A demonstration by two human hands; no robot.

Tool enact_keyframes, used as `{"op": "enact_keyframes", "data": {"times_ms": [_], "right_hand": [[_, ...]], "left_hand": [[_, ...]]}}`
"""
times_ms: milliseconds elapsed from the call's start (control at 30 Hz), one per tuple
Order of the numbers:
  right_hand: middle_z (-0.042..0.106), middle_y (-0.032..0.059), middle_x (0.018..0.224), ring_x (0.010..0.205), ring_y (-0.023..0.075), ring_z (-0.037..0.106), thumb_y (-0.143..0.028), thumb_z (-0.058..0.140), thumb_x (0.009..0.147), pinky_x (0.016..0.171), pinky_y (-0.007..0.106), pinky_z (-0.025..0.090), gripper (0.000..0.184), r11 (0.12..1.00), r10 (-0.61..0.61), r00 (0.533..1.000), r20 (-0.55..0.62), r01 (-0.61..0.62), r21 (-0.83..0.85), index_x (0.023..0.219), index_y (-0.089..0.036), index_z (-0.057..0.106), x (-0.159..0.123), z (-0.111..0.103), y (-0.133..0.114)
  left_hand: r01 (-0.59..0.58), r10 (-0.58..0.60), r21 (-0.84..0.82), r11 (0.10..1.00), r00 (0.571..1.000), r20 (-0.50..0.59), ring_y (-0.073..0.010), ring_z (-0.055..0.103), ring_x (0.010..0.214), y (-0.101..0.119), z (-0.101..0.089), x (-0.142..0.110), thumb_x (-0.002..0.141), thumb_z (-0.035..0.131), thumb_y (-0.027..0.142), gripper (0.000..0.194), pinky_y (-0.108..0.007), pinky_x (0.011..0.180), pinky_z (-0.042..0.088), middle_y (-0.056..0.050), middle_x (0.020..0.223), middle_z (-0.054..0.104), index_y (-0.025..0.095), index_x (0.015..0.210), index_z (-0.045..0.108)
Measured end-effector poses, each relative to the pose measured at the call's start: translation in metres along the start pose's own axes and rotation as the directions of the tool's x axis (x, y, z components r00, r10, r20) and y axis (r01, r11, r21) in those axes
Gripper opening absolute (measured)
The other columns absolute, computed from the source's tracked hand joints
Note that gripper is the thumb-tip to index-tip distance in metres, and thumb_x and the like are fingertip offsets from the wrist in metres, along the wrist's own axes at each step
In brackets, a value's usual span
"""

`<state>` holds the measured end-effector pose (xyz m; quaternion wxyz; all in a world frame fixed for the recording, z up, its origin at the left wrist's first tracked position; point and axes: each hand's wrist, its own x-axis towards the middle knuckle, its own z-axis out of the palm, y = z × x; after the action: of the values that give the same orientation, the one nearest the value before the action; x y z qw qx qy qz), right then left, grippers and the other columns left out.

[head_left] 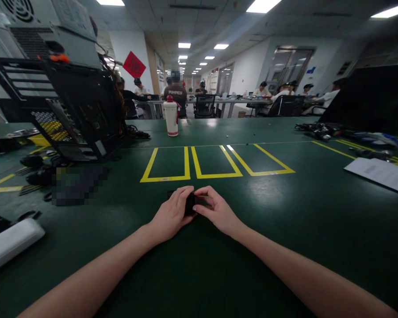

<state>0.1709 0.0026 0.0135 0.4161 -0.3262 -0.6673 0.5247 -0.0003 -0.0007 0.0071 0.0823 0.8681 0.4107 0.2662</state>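
Both hands meet at a small black box-shaped object (190, 204) low over the green table, just in front of the middle yellow tape frame. My left hand (173, 212) wraps over its left side and top, fingers curled. With thumb and fingertips, my right hand (218, 209) pinches the object's right end. Most of the object is hidden by the fingers, so its exact kind is unclear. A dark edge shows beyond the left knuckles.
Three yellow tape frames (215, 176) lie ahead on the table (252, 247). A white bottle (171, 117) stands behind them. An open black computer case (82, 115) is at left, near a white bar-shaped object (13, 243). White papers (378, 174) and cables (318, 130) lie right. People sit beyond.
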Motion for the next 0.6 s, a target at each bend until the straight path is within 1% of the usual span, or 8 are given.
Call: {"op": "enact_keyframes", "data": {"times_ms": [100,267,367,500,533,600], "right_hand": [[0.047,0.0015,0.108,0.108,0.0163,0.045,-0.016,0.057,0.070,0.093,0.037,0.039,0.035,0.999,0.009,1.000,-0.015,-0.010,-0.044,0.102,-0.024,0.044,-0.0006,-0.0003,0.0010],[0.045,0.0000,0.107,0.109,0.0159,0.044,-0.014,0.058,0.068,0.095,0.038,0.037,0.034,0.999,-0.026,0.999,0.018,0.026,-0.023,0.097,-0.024,0.044,-0.0016,-0.0002,0.0037],[0.047,-0.0003,0.105,0.105,0.0166,0.048,-0.017,0.060,0.068,0.091,0.038,0.041,0.034,1.000,0.016,0.999,0.044,-0.017,0.024,0.097,-0.025,0.044,-0.0018,-0.0001,0.0048],[0.052,-0.0003,0.096,0.091,0.0161,0.055,-0.025,0.055,0.073,0.080,0.037,0.048,0.022,0.996,0.054,0.998,0.021,-0.055,0.070,0.093,-0.024,0.046,-0.0002,0.0008,0.0062],[0.052,-0.0002,0.096,0.091,0.0162,0.055,-0.025,0.054,0.073,0.079,0.037,0.048,0.021,0.996,0.053,0.999,0.012,-0.054,0.069,0.092,-0.024,0.046,0.0002,0.0010,0.0061],[0.052,0.0002,0.098,0.094,0.0165,0.054,-0.024,0.055,0.072,0.081,0.036,0.047,0.023,0.997,0.044,0.999,-0.001,-0.044,0.061,0.094,-0.024,0.046,0.0007,0.0010,0.0053]], "left_hand": [[-0.004,0.004,-0.002,1.000,1.000,0.009,-0.0257,0.039,0.113,0.0004,-0.0009,-0.0001,0.071,0.055,0.017,0.066,-0.047,0.087,0.040,-0.010,0.123,0.033,0.025,0.123,0.014],[0.011,-0.011,0.004,1.000,1.000,0.028,-0.0256,0.038,0.114,0.0011,-0.0024,-0.0005,0.070,0.055,0.016,0.069,-0.047,0.086,0.041,-0.009,0.124,0.032,0.026,0.123,0.012],[0.010,-0.011,0.012,1.000,0.999,0.030,-0.0252,0.038,0.113,0.0011,-0.0028,-0.0009,0.070,0.055,0.017,0.068,-0.045,0.087,0.041,-0.009,0.124,0.031,0.025,0.123,0.013],[0.001,-0.001,0.013,1.000,1.000,0.017,-0.0253,0.040,0.111,0.0005,-0.0024,-0.0015,0.072,0.054,0.020,0.066,-0.046,0.085,0.042,-0.009,0.124,0.032,0.025,0.124,0.013],[-0.002,0.001,0.015,1.000,1.000,0.017,-0.0252,0.040,0.111,0.0002,-0.0021,-0.0016,0.072,0.054,0.020,0.066,-0.046,0.085,0.041,-0.009,0.124,0.032,0.024,0.124,0.013],[-0.006,0.006,0.025,1.000,1.000,0.017,-0.0248,0.040,0.111,-0.0001,-0.0013,-0.0017,0.072,0.055,0.020,0.067,-0.044,0.087,0.040,-0.010,0.124,0.032,0.022,0.124,0.014]]}}
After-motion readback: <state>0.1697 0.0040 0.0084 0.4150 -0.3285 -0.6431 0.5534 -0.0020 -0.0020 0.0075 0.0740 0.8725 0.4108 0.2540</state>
